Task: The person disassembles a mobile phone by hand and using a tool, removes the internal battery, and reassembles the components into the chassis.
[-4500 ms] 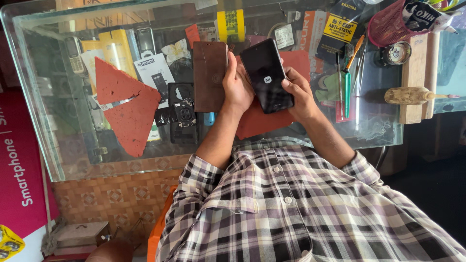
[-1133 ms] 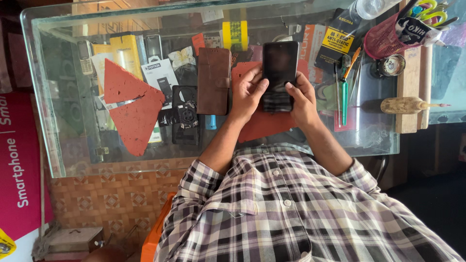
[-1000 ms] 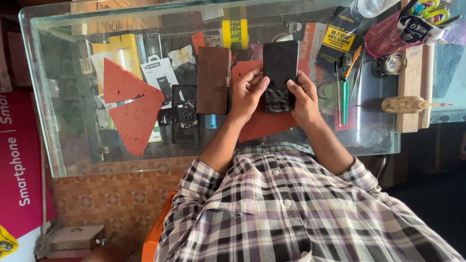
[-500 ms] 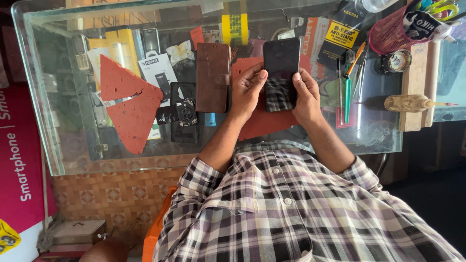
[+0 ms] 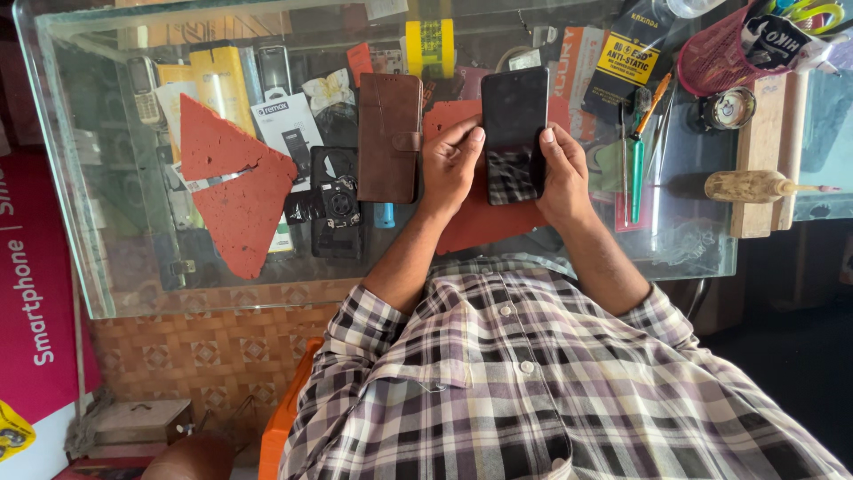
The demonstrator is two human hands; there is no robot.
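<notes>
- Black smartphone (image 5: 514, 133) is held upright over the glass counter (image 5: 107, 222), above a red mat (image 5: 484, 222).
- Left hand (image 5: 449, 164) grips its left edge, thumb on the rim.
- Right hand (image 5: 562, 169) clasps the right edge, fingers curled behind.
- Brown wallet case (image 5: 389, 138) lies just left of the left hand.
- Green-handled tool (image 5: 636, 173) lies to the right.

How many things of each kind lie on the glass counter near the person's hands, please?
Black smartphone, held in left hand and right hand: 1
Brown wallet case: 1
Red mat pieces: 2
Green screwdriver: 1
Wooden-handled tool: 1
Total: 6
</notes>
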